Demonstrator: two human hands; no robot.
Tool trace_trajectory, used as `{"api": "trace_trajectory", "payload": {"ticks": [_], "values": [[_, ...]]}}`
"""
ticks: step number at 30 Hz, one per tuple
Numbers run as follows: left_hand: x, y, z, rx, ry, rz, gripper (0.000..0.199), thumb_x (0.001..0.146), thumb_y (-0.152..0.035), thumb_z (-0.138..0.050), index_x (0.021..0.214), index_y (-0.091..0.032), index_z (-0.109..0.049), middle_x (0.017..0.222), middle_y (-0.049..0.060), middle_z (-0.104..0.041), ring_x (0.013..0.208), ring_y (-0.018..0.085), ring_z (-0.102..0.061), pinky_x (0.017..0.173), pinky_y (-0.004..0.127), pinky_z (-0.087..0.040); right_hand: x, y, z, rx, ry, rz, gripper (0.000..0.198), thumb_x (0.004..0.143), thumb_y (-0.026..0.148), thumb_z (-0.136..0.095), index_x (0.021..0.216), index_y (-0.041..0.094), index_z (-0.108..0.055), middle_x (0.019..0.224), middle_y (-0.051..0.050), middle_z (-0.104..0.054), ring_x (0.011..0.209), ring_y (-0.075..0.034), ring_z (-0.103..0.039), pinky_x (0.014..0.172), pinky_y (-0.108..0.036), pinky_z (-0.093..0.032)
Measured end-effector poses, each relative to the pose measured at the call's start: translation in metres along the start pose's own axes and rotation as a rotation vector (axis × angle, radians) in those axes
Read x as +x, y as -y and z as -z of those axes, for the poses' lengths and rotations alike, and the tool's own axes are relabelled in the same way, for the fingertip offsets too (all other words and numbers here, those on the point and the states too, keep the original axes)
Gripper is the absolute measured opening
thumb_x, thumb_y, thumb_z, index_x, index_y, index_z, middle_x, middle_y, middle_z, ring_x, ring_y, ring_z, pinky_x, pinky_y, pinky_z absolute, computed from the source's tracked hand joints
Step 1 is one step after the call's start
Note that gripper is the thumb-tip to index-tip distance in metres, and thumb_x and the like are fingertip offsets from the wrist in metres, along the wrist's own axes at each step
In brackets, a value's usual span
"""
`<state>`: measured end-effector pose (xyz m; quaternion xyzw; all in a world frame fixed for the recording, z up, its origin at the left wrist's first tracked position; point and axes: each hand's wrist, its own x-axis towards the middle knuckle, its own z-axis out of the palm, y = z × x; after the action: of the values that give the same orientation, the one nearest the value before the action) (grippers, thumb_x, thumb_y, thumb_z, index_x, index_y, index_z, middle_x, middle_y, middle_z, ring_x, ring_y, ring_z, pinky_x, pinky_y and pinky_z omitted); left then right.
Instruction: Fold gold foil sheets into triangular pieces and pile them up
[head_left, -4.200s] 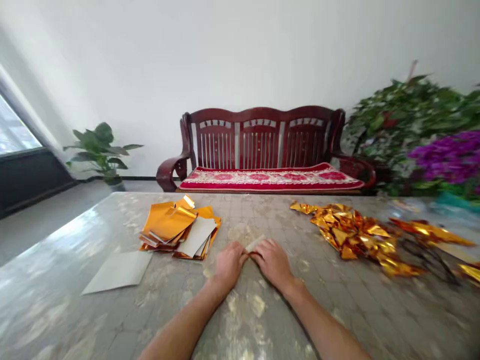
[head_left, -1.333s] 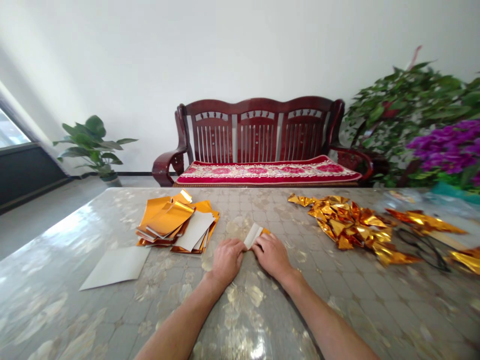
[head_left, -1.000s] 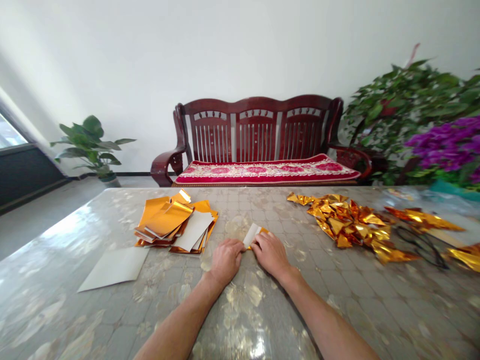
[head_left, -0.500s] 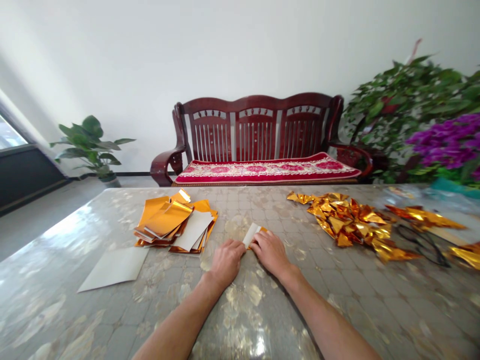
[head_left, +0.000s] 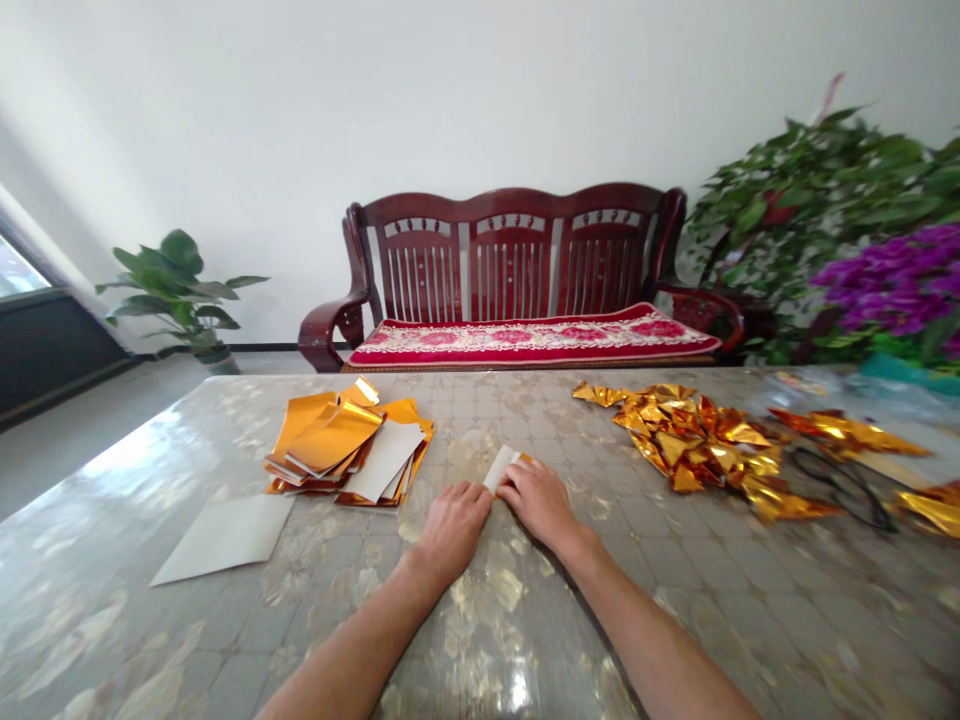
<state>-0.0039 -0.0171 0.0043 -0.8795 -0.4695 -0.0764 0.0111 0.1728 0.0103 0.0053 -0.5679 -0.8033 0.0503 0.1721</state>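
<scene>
A small folded piece of foil paper (head_left: 501, 466), white with a gold edge showing, lies on the table under both my hands. My left hand (head_left: 456, 522) has its fingers closed at the near left corner of the paper. Curled over the right side, my right hand (head_left: 538, 500) grips it and hides part of it. To the left is a loose stack of gold foil paper sheets (head_left: 330, 435), some with the white side up. One sheet of paper (head_left: 225, 538) lies white side up nearer to me.
Folded gold foil pieces (head_left: 686, 440) are heaped on the right of the table (head_left: 315, 640). Beside them lie black-framed glasses (head_left: 847, 490) and clear plastic (head_left: 810, 385). Beyond the table stand a wooden bench (head_left: 510, 260), a potted plant (head_left: 176, 285) and purple flowers (head_left: 892, 280).
Both hands stay on the folded foil paper in almost the same place. The whole view has shifted very slightly; nothing else visibly differs.
</scene>
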Motion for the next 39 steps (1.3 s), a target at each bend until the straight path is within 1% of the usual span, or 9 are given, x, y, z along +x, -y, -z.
{"api": "trace_trajectory", "payload": {"ticks": [3,6,10,14,18,22,27,33,39], "values": [[0.001,-0.003,-0.003,0.034,-0.008,0.031,0.016,0.095,-0.014,-0.044,0.1,-0.02,-0.058,0.099,0.005,-0.063,0.093,0.021,-0.056,0.081,0.034,-0.045,0.0,0.001,0.001,-0.003,0.006,-0.012,0.013,0.092,0.031,-0.06,0.083,0.022,-0.062,0.094,-0.002,-0.067,0.093,-0.019,-0.055,0.075,-0.03,-0.032],[0.002,-0.006,-0.007,0.032,-0.066,0.05,0.017,0.095,-0.013,-0.044,0.101,-0.02,-0.058,0.098,0.005,-0.062,0.093,0.022,-0.056,0.083,0.035,-0.046,0.0,0.0,0.0,-0.003,0.008,-0.019,0.013,0.091,0.032,-0.06,0.083,0.022,-0.063,0.094,-0.002,-0.067,0.093,-0.019,-0.055,0.075,-0.03,-0.032],[0.003,-0.006,-0.012,-0.018,-0.125,0.007,0.019,0.096,-0.015,-0.043,0.106,-0.021,-0.058,0.103,0.004,-0.062,0.097,0.021,-0.054,0.086,0.034,-0.046,0.0,-0.001,0.0,0.006,0.012,-0.013,0.011,0.091,0.031,-0.061,0.084,0.023,-0.063,0.095,-0.002,-0.068,0.094,-0.019,-0.056,0.076,-0.03,-0.032],[0.003,-0.006,-0.012,-0.025,-0.088,0.012,0.02,0.095,-0.014,-0.045,0.107,-0.022,-0.059,0.101,0.003,-0.063,0.095,0.02,-0.055,0.084,0.032,-0.047,0.001,-0.002,0.0,0.02,0.013,-0.013,0.011,0.09,0.031,-0.061,0.083,0.022,-0.064,0.097,-0.003,-0.069,0.093,-0.02,-0.057,0.076,-0.03,-0.033],[0.003,-0.008,-0.011,0.008,-0.06,0.016,0.019,0.093,-0.013,-0.048,0.105,-0.021,-0.061,0.101,0.003,-0.063,0.095,0.021,-0.055,0.082,0.033,-0.048,0.002,-0.005,0.0,0.077,0.012,-0.03,0.012,0.09,0.03,-0.061,0.081,0.022,-0.066,0.093,-0.003,-0.07,0.09,-0.019,-0.058,0.075,-0.029,-0.034],[0.003,-0.009,-0.011,0.011,-0.05,0.018,0.017,0.093,-0.014,-0.05,0.103,-0.021,-0.062,0.103,0.003,-0.064,0.096,0.021,-0.056,0.082,0.033,-0.048,0.0,-0.01,-0.002,0.179,-0.018,-0.03,0.01,0.09,0.025,-0.057,0.085,0.022,-0.067,0.093,-0.002,-0.071,0.089,-0.017,-0.059,0.077,-0.027,-0.036],[0.003,-0.008,-0.011,0.008,-0.032,0.017,0.016,0.094,-0.015,-0.049,0.102,-0.021,-0.062,0.104,0.003,-0.064,0.097,0.021,-0.056,0.082,0.033,-0.049,0.0,-0.014,-0.004,0.241,-0.063,-0.058,0.01,0.088,0.021,-0.057,0.09,0.022,-0.066,0.093,-0.002,-0.071,0.087,-0.016,-0.06,0.077,-0.025,-0.037],[0.005,-0.008,-0.009,0.02,-0.01,0.016,0.018,0.093,-0.011,-0.048,0.1,-0.02,-0.061,0.103,0.004,-0.063,0.096,0.021,-0.056,0.081,0.032,-0.049,0.002,-0.011,-0.004,0.252,-0.077,-0.103,0.012,0.086,0.02,-0.057,0.093,0.021,-0.066,0.09,-0.002,-0.071,0.086,-0.016,-0.061,0.077,-0.025,-0.037],[0.007,-0.01,-0.005,0.033,0.022,-0.02,0.017,0.093,-0.011,-0.047,0.103,-0.017,-0.059,0.104,0.005,-0.062,0.096,0.021,-0.055,0.083,0.033,-0.05,0.005,-0.009,-0.003,0.217,-0.056,-0.126,0.01,0.084,0.02,-0.057,0.092,0.021,-0.063,0.091,-0.002,-0.07,0.085,-0.015,-0.06,0.074,-0.024,-0.036]]}}
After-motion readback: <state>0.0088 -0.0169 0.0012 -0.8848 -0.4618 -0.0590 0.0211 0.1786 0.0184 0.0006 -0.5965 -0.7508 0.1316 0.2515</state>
